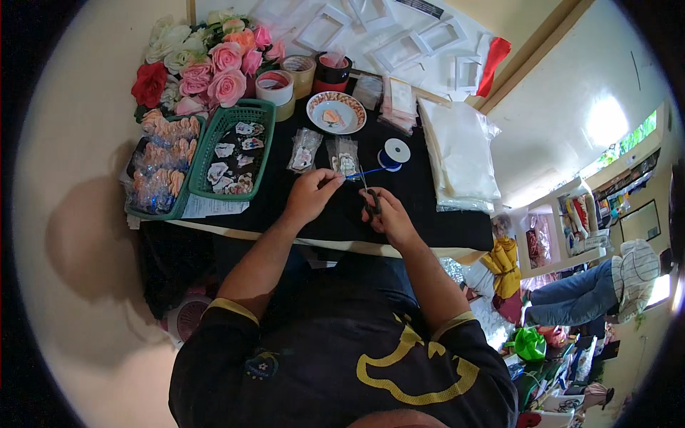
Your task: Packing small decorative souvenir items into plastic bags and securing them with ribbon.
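My left hand (314, 193) pinches the free end of a thin blue ribbon (369, 173) between thumb and fingertips. The ribbon runs right to a white spool (397, 151) wound with blue, which lies on the black table cover. In my right hand (389, 213) is a pair of scissors (373, 203) with dark handles, its blades pointing up at the ribbon near its middle. Whether the blades touch the ribbon cannot be told. Just beyond my hands lie two clear plastic packets (305, 151) with small printed cutouts inside.
On the left, a green basket (266, 155) holds cutouts, beside another basket (182, 209) of wrapped pieces. Artificial roses (227, 85), tape rolls (274, 88) and a patterned bowl (336, 131) stand behind. Plastic bags (460, 155) lie at right. A person (604, 283) stands farther off.
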A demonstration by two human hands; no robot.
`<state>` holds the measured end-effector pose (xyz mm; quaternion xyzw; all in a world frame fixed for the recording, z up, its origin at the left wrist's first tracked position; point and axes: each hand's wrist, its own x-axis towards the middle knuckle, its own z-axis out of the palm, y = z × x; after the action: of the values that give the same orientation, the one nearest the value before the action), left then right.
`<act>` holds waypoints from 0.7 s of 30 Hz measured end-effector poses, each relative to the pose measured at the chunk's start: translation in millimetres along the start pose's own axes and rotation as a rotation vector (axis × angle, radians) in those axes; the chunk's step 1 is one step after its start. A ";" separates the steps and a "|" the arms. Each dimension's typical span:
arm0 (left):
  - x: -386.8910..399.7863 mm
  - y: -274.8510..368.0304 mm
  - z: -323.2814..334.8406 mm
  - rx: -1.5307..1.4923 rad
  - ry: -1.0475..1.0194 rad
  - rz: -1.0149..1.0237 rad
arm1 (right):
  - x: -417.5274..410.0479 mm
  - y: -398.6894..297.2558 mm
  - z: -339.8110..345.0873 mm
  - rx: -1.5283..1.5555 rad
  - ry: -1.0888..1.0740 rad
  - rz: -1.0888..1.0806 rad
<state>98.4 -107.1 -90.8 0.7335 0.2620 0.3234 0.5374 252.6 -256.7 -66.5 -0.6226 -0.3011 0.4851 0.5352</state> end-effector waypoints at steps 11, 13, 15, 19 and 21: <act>1.0 -10.3 -0.4 -0.094 -0.004 -0.031 | -0.1 9.7 -7.8 0.018 -0.073 -0.080; -0.1 -5.2 -1.8 -0.081 0.002 -0.018 | -0.6 6.8 -6.2 0.028 -0.069 -0.062; -0.5 -2.5 -2.2 -0.067 0.016 -0.046 | -1.3 6.2 -6.3 0.038 -0.065 -0.049; 0.3 -5.7 -0.7 -0.102 0.005 -0.022 | 0.0 10.4 -9.9 0.067 -0.088 -0.071; -0.5 -0.9 -1.3 -0.095 0.003 -0.063 | 0.1 10.3 -9.2 0.071 -0.084 -0.078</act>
<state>97.0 -106.5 -91.5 0.6981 0.2700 0.3195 0.5811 259.7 -262.6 -76.8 -0.5699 -0.3299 0.5000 0.5625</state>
